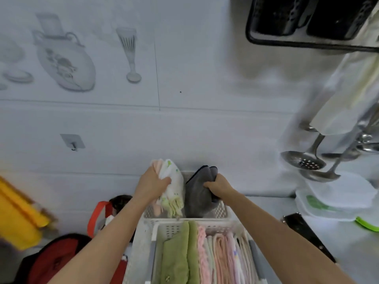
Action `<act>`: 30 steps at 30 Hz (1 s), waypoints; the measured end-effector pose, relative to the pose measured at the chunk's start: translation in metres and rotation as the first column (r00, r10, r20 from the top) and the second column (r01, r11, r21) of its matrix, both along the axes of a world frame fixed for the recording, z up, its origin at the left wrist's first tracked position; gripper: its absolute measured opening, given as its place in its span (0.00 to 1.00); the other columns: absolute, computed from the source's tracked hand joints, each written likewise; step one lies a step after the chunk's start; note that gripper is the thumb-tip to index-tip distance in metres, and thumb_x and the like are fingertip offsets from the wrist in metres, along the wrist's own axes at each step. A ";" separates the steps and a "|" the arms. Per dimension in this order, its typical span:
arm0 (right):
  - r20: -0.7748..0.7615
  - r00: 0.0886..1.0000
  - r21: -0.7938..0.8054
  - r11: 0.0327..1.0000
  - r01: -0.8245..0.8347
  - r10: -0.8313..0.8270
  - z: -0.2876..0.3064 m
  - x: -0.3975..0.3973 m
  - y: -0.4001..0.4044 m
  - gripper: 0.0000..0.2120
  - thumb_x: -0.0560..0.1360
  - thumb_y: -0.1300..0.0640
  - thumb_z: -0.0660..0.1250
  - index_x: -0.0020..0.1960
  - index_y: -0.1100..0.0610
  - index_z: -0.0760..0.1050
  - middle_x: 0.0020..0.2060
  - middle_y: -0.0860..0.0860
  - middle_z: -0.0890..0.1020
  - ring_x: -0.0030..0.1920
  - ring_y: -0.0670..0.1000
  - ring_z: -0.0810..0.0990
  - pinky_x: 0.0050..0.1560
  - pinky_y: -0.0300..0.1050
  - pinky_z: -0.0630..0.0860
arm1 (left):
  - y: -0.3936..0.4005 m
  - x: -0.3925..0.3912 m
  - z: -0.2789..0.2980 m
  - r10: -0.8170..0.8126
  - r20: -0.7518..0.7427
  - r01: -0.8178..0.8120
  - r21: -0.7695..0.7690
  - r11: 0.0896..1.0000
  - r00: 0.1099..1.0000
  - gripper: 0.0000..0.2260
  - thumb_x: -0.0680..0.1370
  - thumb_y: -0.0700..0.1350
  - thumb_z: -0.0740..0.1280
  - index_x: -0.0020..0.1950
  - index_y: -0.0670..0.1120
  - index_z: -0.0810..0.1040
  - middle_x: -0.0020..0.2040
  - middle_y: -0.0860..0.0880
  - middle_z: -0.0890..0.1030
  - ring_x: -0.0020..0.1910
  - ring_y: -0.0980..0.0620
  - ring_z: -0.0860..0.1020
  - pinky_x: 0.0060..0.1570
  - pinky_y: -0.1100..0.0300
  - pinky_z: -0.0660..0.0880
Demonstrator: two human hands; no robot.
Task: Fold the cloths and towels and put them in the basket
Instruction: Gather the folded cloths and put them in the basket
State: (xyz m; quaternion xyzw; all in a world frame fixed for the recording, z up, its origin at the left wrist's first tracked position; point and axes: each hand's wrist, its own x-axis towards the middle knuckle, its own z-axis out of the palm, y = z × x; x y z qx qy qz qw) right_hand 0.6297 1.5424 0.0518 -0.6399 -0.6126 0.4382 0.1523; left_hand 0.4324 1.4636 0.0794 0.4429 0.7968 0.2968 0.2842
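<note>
The left hand (152,182) grasps a bundle of folded light cloths (173,189) (white w/ small green print, plus a pale pink one behind), fingers curled round the upper part. The bundle stands upright in the far white basket (222,210), its fringed lower end down inside the basket, under the hand.

The right hand (217,186) grasps a folded grey towel (200,193), fingers closed over its right edge. The towel is also upright in the same basket, just left of this hand, and it touches the light bundle, so both pieces stand side by side between the two hands.

Nearer to the person than both hands there is a second white basket (162,228), touching the first one. It holds a row of folded pieces on edge: green towels (178,253) at left, then pink and white cloths (223,255) to the right.

Left of the left hand, lower, are a red bag (55,259) and an orange-and-white bag (100,214), and further left a yellow object (18,216) (blurred, I cannot tell what). Right of the right hand, on the surface (348,238), are white plastic containers (336,197) and a dark flat object (303,230). Above these hang a slotted spoon (305,160) and a ladle (322,173) by the tiled wall (184,119).
</note>
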 end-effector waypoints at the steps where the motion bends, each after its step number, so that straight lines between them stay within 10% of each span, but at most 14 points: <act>1: 0.046 0.998 0.024 0.999 -0.047 0.046 -0.005 0.001 0.002 0.23 0.72 0.57 0.68 0.63 0.66 0.66 0.58 0.61 0.76 0.58 0.60 0.76 0.54 0.49 0.75 | 0.000 0.001 -0.001 0.017 0.002 -0.017 -0.008 1.000 1.000 0.19 0.73 0.49 0.69 0.59 0.40 0.72 0.48 0.46 0.77 0.43 0.48 0.75 0.34 0.59 0.67; 8: 0.563 0.797 0.203 0.897 -0.392 0.221 -0.016 0.012 -0.005 0.14 0.74 0.57 0.64 0.58 0.61 0.68 0.54 0.57 0.77 0.53 0.59 0.79 0.44 0.47 0.73 | 0.001 0.007 -0.007 0.060 -0.006 -0.060 -0.072 0.996 0.998 0.22 0.74 0.49 0.68 0.64 0.41 0.69 0.55 0.43 0.78 0.48 0.47 0.75 0.43 0.58 0.69; 16: 0.262 0.963 0.309 0.939 -0.153 0.071 -0.028 0.017 0.008 0.19 0.70 0.60 0.66 0.54 0.59 0.59 0.43 0.58 0.76 0.46 0.62 0.78 0.38 0.47 0.70 | 0.012 0.017 -0.018 0.005 -0.050 -0.012 -0.137 0.990 0.999 0.26 0.75 0.49 0.66 0.69 0.39 0.65 0.61 0.42 0.76 0.58 0.44 0.75 0.49 0.57 0.70; 23: 0.811 0.549 0.311 0.646 -0.698 0.203 -0.040 0.023 0.008 0.30 0.75 0.61 0.59 0.75 0.51 0.56 0.75 0.58 0.54 0.74 0.60 0.54 0.71 0.52 0.56 | 0.016 0.027 -0.034 -0.014 -0.082 0.002 -0.154 0.988 0.997 0.25 0.75 0.45 0.67 0.69 0.39 0.63 0.56 0.44 0.74 0.57 0.44 0.74 0.47 0.60 0.66; 26: 0.731 0.633 0.290 0.725 -0.625 0.254 -0.046 0.035 0.008 0.26 0.78 0.57 0.57 0.75 0.48 0.58 0.77 0.55 0.42 0.77 0.57 0.40 0.75 0.55 0.43 | 0.019 0.034 -0.041 -0.033 -0.098 0.016 -0.173 0.985 0.995 0.27 0.75 0.46 0.66 0.71 0.38 0.63 0.58 0.43 0.76 0.56 0.45 0.75 0.47 0.59 0.69; 30: 0.324 0.918 0.252 0.914 -0.319 0.231 -0.057 0.042 0.000 0.31 0.80 0.56 0.58 0.78 0.53 0.46 0.77 0.58 0.49 0.72 0.62 0.63 0.66 0.52 0.67 | 0.026 0.050 -0.048 -0.026 -0.211 -0.010 -0.164 0.986 0.977 0.30 0.77 0.48 0.63 0.75 0.41 0.58 0.63 0.41 0.75 0.60 0.41 0.74 0.55 0.53 0.71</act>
